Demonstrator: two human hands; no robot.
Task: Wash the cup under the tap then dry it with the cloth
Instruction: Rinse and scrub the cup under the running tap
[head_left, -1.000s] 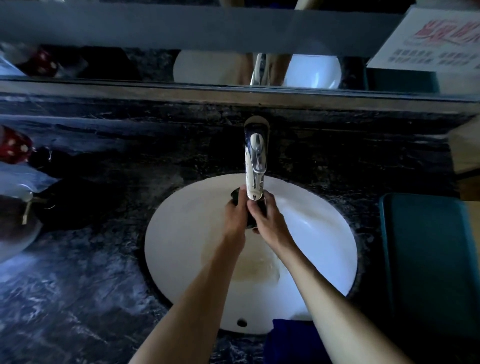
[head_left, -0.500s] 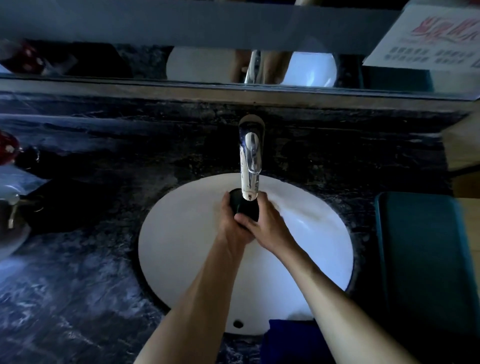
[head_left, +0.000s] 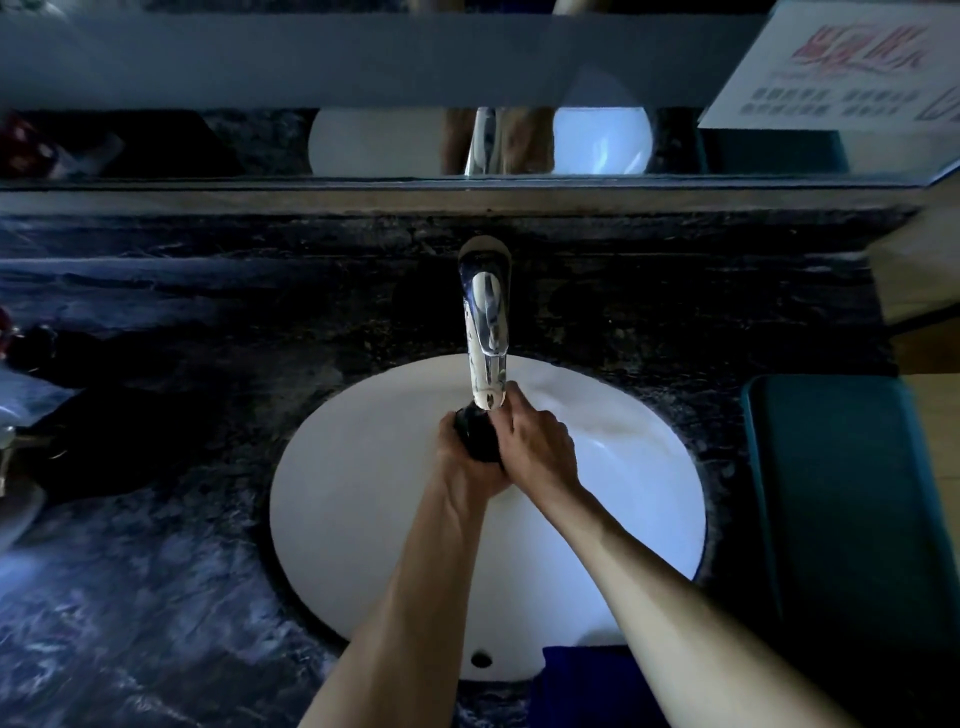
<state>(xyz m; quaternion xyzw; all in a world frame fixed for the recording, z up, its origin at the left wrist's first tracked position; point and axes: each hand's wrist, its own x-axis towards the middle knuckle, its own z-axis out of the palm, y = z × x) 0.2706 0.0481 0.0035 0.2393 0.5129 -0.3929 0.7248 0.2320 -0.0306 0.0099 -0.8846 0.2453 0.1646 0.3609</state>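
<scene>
head view: small dark cup (head_left: 475, 434) under tap (head_left: 485, 332), gripped by left hand (head_left: 462, 462) and right hand (head_left: 535, 441).

The small dark cup (head_left: 477, 434) shows only as a sliver between the left hand (head_left: 465, 467) and the right hand (head_left: 535, 447); its rim and mouth sit behind the chrome tap spout (head_left: 487, 338). The blue cloth (head_left: 582, 680), bottom centre, is cut by the lower edge and crossed by the right forearm. Whether water runs cannot be told. Red spotted items (head_left: 21, 145) at the far left are blurred.
</scene>
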